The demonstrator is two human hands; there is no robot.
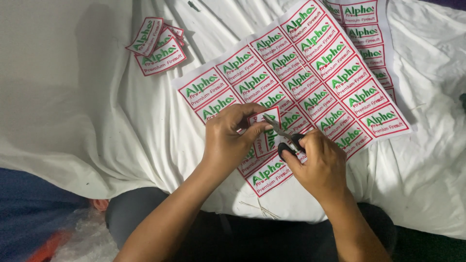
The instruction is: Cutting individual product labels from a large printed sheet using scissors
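Note:
A white sheet of embroidered patches (310,82), each a rectangle with a red border and green and red lettering, lies on a white cloth (87,111). My left hand (228,138) pinches one patch (266,132) at the sheet's near edge, thumb on top. My right hand (318,165) grips small scissors (284,132) with black handles. Their metal blades point up and left and touch the held patch's right edge. Whether the patch is still joined to the sheet is hidden by my fingers.
A small pile of cut-out patches (156,46) lies at the far left on the cloth. A second patch sheet (366,34) overlaps at the top right. Thin trimmed strips (259,208) lie near my lap. Clear plastic wrap (82,237) and dark blue fabric (29,208) sit at the lower left.

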